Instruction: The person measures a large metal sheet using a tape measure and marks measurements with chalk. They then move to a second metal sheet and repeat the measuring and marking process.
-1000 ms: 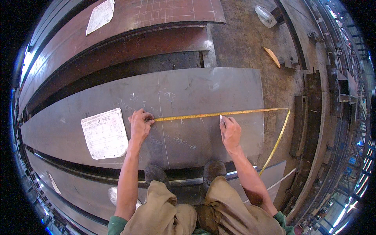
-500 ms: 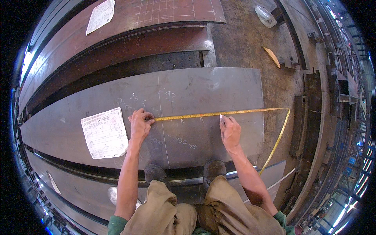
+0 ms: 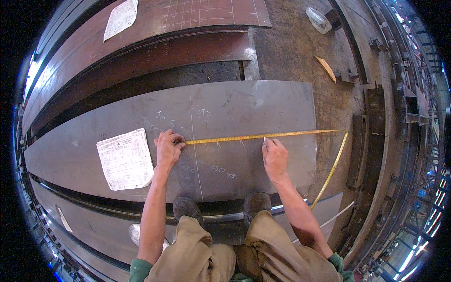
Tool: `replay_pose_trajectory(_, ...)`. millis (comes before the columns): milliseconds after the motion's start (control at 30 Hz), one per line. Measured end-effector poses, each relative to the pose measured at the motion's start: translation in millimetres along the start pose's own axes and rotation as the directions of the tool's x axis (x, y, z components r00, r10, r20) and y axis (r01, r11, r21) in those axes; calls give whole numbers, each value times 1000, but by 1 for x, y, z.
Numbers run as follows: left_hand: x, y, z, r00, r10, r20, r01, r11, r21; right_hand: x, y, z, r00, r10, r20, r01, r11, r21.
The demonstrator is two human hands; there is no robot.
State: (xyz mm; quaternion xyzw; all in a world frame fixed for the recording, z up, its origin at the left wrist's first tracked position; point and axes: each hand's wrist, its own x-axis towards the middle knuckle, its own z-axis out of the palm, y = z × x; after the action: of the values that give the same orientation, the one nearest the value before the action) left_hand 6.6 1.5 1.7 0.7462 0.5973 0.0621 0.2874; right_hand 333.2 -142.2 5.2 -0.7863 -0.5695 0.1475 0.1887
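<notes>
A yellow tape measure point(image 3: 230, 139) lies stretched across a grey steel plate point(image 3: 277, 108), which carries white handwritten marks and a long line. My left hand point(image 3: 169, 146) pinches the tape's end, just left of that line. Beyond the plate's right edge the tape folds sharply and runs back toward me. My right hand point(image 3: 275, 155) rests against the plate below the tape, its fingers closed on a short piece of white chalk point(image 3: 264, 138) whose tip is at the tape's near edge. Beside my left wrist lies a stack of printed sheets point(image 3: 124, 162).
A reddish-brown steel beam point(image 3: 188, 47) runs beyond the plate, with another paper point(image 3: 120, 19) on top. On the brown floor at the right are a wooden wedge point(image 3: 325, 68) and a clear plastic bottle point(image 3: 318, 20). My shoes point(image 3: 257, 204) stand at the plate's near edge.
My right hand has shifted very slightly to the left, with the chalk still at the tape's edge. My left hand and the tape stay where they were.
</notes>
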Motion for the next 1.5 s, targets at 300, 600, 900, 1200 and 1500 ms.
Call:
replay_pose_trajectory(300, 2, -5, 6, 1000, 5, -25, -5, 1000, 22, 14, -14, -22, 902, 75, 425, 40, 966, -256)
replay_pose_trajectory(600, -1, -2, 3, 999, -5, -32, 5, 1000, 1, 6, -11, -68, 787, 78, 612, 67, 975, -210)
replay_pose_trajectory(900, 0, -1, 2, 1000, 5, -24, -5, 1000, 12, 9, 5, -25, 999, -19, 32, 15, 993, 120)
replay_pose_trajectory(1200, 0, 0, 2, 1000, -13, -11, 13, 1000, 6, 9, 7, -17, 999, -37, 2, 36, 990, 139)
replay_pose_trajectory(1500, 1, -2, 2, 1000, 7, -26, -6, 1000, 6, 11, 4, -17, 999, -31, 22, 28, 994, 109)
